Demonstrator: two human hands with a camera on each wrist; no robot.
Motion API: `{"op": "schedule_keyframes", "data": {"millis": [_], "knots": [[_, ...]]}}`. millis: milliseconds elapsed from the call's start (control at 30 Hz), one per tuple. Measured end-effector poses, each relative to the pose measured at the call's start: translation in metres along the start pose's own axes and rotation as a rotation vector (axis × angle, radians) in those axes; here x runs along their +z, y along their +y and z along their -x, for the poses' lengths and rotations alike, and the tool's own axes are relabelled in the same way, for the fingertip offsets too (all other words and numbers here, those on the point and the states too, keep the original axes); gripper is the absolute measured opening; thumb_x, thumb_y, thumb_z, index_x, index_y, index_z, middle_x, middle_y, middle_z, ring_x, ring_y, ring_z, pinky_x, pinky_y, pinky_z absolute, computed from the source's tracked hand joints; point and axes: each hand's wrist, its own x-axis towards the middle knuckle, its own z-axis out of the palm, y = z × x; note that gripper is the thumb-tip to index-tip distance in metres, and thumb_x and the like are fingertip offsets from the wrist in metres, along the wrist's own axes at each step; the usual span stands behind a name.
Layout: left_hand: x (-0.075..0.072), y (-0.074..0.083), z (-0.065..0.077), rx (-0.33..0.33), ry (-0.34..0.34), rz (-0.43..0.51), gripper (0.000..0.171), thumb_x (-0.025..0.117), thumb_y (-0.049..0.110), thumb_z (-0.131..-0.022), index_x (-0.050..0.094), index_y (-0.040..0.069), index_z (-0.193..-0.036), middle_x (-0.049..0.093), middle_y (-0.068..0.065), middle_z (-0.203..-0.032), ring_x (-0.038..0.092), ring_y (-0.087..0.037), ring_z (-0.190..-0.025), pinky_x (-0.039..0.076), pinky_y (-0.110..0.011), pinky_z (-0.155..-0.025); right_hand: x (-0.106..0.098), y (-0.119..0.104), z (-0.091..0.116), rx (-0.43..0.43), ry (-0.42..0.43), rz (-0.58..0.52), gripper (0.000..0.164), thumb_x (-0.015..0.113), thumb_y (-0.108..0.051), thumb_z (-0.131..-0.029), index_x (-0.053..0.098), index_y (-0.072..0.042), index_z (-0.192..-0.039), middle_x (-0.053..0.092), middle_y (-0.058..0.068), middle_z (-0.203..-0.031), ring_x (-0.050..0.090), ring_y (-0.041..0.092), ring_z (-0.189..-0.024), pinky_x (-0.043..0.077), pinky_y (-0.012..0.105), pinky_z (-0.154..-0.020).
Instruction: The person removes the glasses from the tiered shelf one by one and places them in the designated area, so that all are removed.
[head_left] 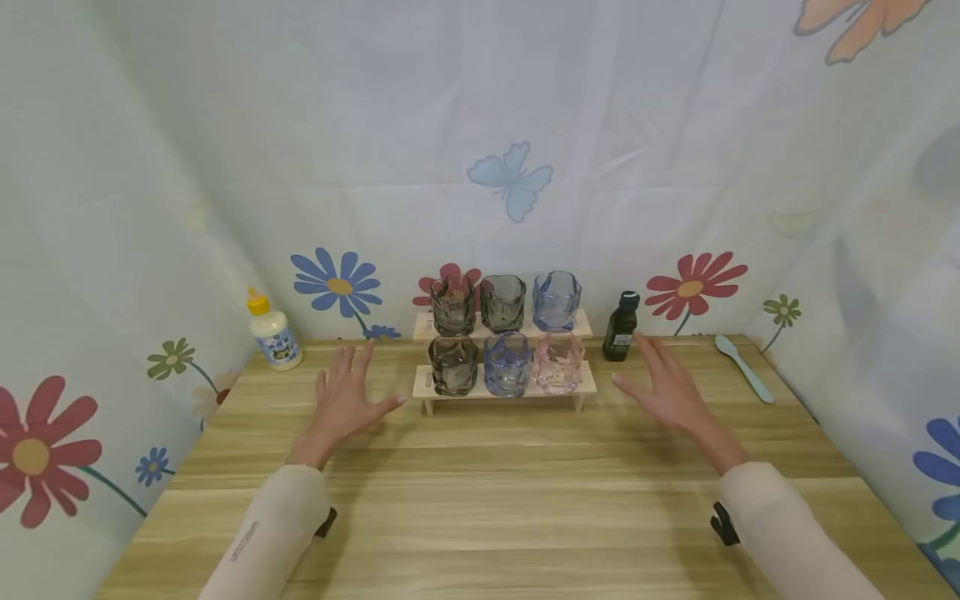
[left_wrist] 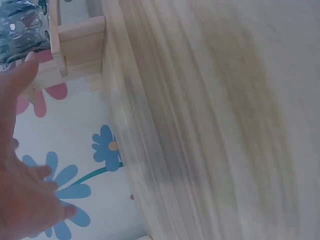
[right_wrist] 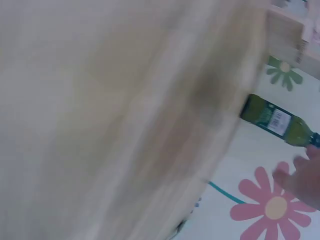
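Two wooden tiers of a small rack (head_left: 498, 390) hold several faceted glasses, three on each tier. The front tier has a dark grey glass (head_left: 453, 367), a blue glass (head_left: 507, 365) and a pink glass (head_left: 558, 362). Behind them stand a brownish glass (head_left: 453, 306), a grey-green glass (head_left: 502, 303) and a pale blue glass (head_left: 557, 301). My left hand (head_left: 347, 400) hovers left of the rack, fingers spread, holding nothing. On the other side my right hand (head_left: 667, 387) is spread and holds nothing, its fingers near a dark green bottle (head_left: 621, 327).
A white squeeze bottle (head_left: 276, 333) with a yellow cap stands at the back left of the wooden table (head_left: 480, 500). To the far right lies a pale green spoon (head_left: 744, 369). A flowered curtain (head_left: 375, 125) encloses the back and sides.
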Motion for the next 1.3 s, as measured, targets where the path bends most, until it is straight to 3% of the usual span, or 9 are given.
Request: {"op": "schedule_keyframes", "data": {"millis": [200, 333, 467, 633, 933, 1133, 1300], "knots": [[0.001, 0.011, -0.01, 0.107, -0.042, 0.224, 0.105, 0.082, 0.033, -0.082, 0.015, 0.015, -0.161, 0.024, -0.029, -0.161, 0.028, -0.052, -0.144, 0.027, -0.07, -0.112, -0.015, -0.016, -0.018, -0.022, -0.064, -0.156, 0.093, 0.056, -0.056, -0.097, 0.005, -0.013, -0.162, 0.014, 0.025, -0.165, 0.021, 0.051, -0.148, 0.022, 0.071, -0.114], [0.006, 0.016, -0.016, 0.134, -0.089, 0.327, 0.102, 0.082, 0.028, -0.083, 0.017, 0.018, -0.161, 0.027, -0.026, -0.161, 0.03, -0.05, -0.145, 0.028, -0.067, -0.113, -0.019, -0.026, -0.027, -0.009, -0.083, -0.243, 0.096, 0.062, -0.055, -0.093, 0.01, -0.013, -0.161, 0.024, 0.027, -0.162, 0.032, 0.048, -0.145, 0.029, 0.069, -0.111], [0.015, 0.019, -0.02, 0.149, -0.109, 0.354, 0.102, 0.082, 0.028, -0.083, 0.017, 0.021, -0.161, 0.034, -0.025, -0.158, 0.035, -0.05, -0.142, 0.029, -0.067, -0.112, -0.018, -0.033, -0.039, 0.012, -0.088, -0.309, 0.095, 0.066, -0.053, -0.092, 0.013, -0.015, -0.161, 0.035, 0.028, -0.156, 0.036, 0.045, -0.143, 0.035, 0.066, -0.109], [0.021, 0.022, -0.027, 0.15, -0.103, 0.403, 0.103, 0.082, 0.026, -0.083, 0.016, 0.024, -0.161, 0.037, -0.025, -0.157, 0.036, -0.051, -0.141, 0.031, -0.07, -0.109, -0.018, -0.046, -0.056, -0.004, -0.076, -0.367, 0.097, 0.071, -0.047, -0.091, 0.012, -0.017, -0.161, 0.036, 0.026, -0.156, 0.036, 0.043, -0.144, 0.036, 0.064, -0.11], [0.023, 0.025, -0.036, 0.169, -0.123, 0.432, 0.102, 0.085, 0.017, -0.08, 0.021, 0.022, -0.159, 0.056, -0.026, -0.138, 0.052, -0.048, -0.128, 0.042, -0.065, -0.103, -0.021, -0.067, -0.078, -0.062, -0.069, -0.368, 0.094, 0.075, -0.024, -0.089, 0.015, -0.013, -0.16, 0.037, 0.031, -0.153, 0.041, 0.047, -0.139, 0.043, 0.061, -0.105], [0.022, 0.022, -0.035, 0.169, -0.143, 0.409, 0.101, 0.085, 0.017, -0.079, 0.022, 0.02, -0.158, 0.062, -0.024, -0.127, 0.06, -0.045, -0.115, 0.047, -0.061, -0.098, -0.018, -0.072, -0.094, -0.067, -0.088, -0.35, 0.097, 0.077, -0.023, -0.087, 0.013, -0.015, -0.161, 0.036, 0.03, -0.154, 0.041, 0.047, -0.139, 0.043, 0.062, -0.105], [0.02, 0.023, -0.038, 0.163, -0.156, 0.405, 0.101, 0.085, 0.016, -0.08, 0.022, 0.021, -0.159, 0.062, -0.024, -0.128, 0.062, -0.045, -0.114, 0.048, -0.06, -0.098, -0.021, -0.077, -0.104, -0.065, -0.098, -0.354, 0.1, 0.078, -0.021, -0.085, 0.013, -0.015, -0.161, 0.037, 0.028, -0.154, 0.041, 0.046, -0.139, 0.042, 0.062, -0.105]]}}
